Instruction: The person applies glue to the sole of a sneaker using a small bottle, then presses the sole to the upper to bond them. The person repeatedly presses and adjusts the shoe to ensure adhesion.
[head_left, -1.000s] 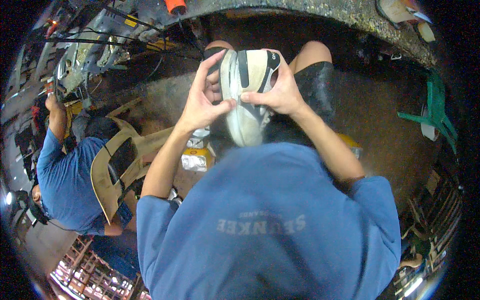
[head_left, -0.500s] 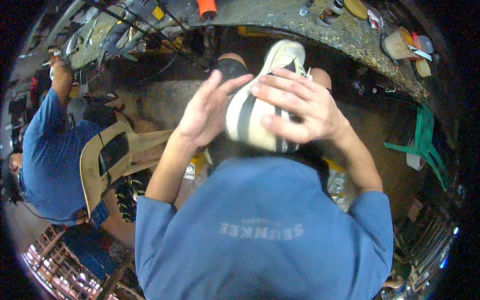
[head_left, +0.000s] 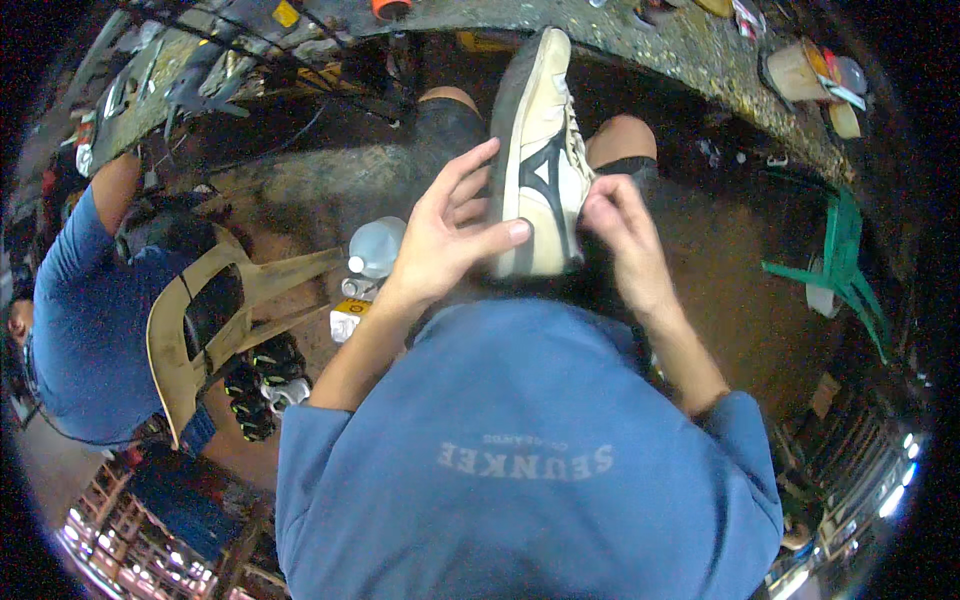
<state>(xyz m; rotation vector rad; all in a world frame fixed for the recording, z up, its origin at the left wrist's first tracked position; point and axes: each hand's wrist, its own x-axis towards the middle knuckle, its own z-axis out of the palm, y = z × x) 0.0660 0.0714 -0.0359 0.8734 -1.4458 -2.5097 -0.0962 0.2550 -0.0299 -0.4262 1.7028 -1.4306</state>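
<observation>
A cream sneaker (head_left: 543, 170) with dark stripes and pale laces is turned on its side above my lap, its toe pointing away from me and its dark sole facing left. My left hand (head_left: 445, 235) grips it near the heel, thumb on the side and fingers along the sole. Beside the shoe's opening and laces is my right hand (head_left: 628, 225), its fingers curled together and slightly blurred. Whether those fingers pinch a part of the shoe is hidden.
Ahead runs a rough workbench (head_left: 640, 60) with a bucket (head_left: 800, 72) at its right. On the left, a person in blue sits by a tan plastic chair (head_left: 190, 330). A clear jug (head_left: 377, 247) stands by my left forearm; a green chair (head_left: 838, 255) is at right.
The sneaker has swung from heel-toward-me to lying on its side, its sole now facing left. My left hand has closed around its heel end; my right hand has come off the heel toward the laces.
</observation>
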